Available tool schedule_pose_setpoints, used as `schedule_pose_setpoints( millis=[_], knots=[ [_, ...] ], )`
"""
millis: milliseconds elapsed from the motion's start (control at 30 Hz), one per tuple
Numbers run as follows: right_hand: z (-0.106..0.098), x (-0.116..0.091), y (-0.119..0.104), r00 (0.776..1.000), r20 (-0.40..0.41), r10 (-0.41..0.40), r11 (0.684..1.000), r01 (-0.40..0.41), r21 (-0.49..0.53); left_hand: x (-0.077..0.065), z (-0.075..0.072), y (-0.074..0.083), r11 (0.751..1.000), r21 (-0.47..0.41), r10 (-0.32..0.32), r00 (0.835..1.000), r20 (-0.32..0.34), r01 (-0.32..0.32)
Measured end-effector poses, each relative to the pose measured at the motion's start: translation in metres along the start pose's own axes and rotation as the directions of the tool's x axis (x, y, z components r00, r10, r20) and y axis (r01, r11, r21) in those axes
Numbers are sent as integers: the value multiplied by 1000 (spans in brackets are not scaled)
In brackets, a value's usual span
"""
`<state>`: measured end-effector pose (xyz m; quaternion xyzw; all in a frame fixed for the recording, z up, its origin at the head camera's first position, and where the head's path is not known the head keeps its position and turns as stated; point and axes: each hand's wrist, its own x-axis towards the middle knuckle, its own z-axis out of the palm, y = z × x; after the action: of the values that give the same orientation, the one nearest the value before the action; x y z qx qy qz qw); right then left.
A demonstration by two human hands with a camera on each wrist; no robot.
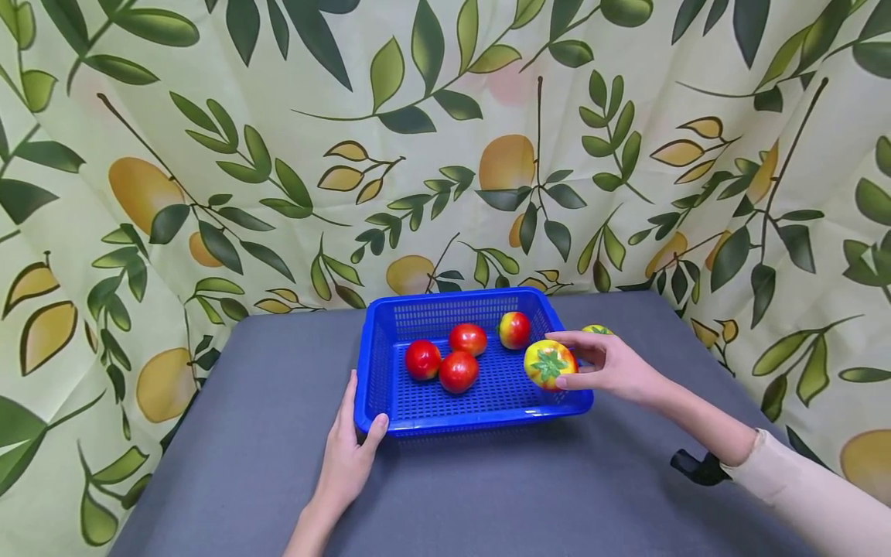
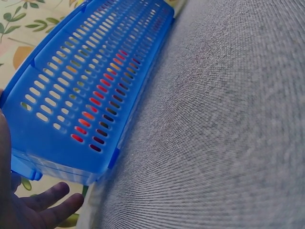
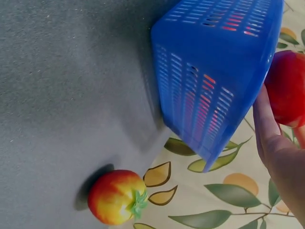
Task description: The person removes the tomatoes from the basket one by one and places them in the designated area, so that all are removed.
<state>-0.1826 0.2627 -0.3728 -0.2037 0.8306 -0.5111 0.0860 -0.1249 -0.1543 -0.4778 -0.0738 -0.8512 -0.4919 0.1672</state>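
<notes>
A blue plastic basket (image 1: 473, 425) with slotted walls stands on the grey table. My left hand (image 1: 346, 456) holds its near left corner, thumb at the front rim and fingers along the left side; the left wrist view shows two fingers (image 2: 62, 210) extended beyond the basket's end. Over the basket's right end, my right hand (image 1: 619, 367) pinches a yellow-and-red tomato (image 1: 539, 356), its green leafy top facing the head camera. Several red tomatoes (image 1: 459, 373) lie inside the basket, one of them partly yellow (image 1: 515, 330).
Another red-and-yellow tomato (image 3: 114, 195) lies on the table just right of the basket, mostly hidden behind my right hand in the head view. A leaf-patterned cloth (image 1: 445, 209) hangs behind and beside the grey table (image 1: 278, 402). Something black (image 1: 699, 468) is at my right wrist.
</notes>
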Motion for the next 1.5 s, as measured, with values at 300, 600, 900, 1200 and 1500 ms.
schedule_pose_setpoints(
  millis=[300, 600, 900, 1200, 1500],
  knots=[
    [-9, -10, 2, 1000, 1, 11, 999, -11, 30, 0, -2, 0, 1000, 11, -4, 1000, -10, 4],
    [-34, -23, 15, 999, -45, -7, 999, 9, 51, -1, -1, 0, 1000, 14, -14, 1000, -9, 14],
    [-72, -36, 43, 993, -115, 20, 999, -16, 44, 0, -3, -1, 1000, 9, -10, 1000, -11, 10],
    [-100, -46, 73, 976, -187, 114, 992, -100, 82, 1, -2, -1, 1000, 22, -22, 1000, -3, 22],
    [-113, -46, 89, 968, -204, 149, 981, -118, 154, 1, -1, 0, 1000, 16, -14, 1000, 1, 14]
  ],
)
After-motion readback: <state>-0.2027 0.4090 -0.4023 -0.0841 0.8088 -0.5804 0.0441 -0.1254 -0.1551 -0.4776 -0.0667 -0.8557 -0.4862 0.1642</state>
